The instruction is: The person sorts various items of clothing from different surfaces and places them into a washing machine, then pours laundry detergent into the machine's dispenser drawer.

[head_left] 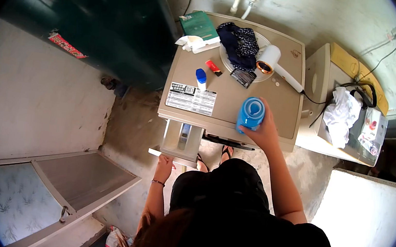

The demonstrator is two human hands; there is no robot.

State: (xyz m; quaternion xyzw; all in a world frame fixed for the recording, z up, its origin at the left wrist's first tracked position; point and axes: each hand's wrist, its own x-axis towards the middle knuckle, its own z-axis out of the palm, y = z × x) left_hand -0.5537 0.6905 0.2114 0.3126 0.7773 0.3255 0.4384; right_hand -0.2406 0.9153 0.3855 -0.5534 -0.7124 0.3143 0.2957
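Note:
My right hand (265, 131) is closed around a blue bottle (247, 123) over the front edge of a beige washing machine top (231, 107). At the machine's front left, the detergent drawer (192, 148) is pulled out. My left hand (164, 164) is at the drawer's front, its fingers on the front panel; a small white piece (154, 152) sticks out beside them. On the machine top lie a small white bottle with a blue cap (201, 80), a red and black box (214, 68) and a dark flat packet (243, 78).
A white hair dryer (271, 55), dark patterned cloth (238, 45) and green tissue box (200, 26) occupy the machine's rear. At right, a second appliance (336, 66) bears white cloth (341, 116) and plastic packs. A framed door (101, 200) stands at lower left.

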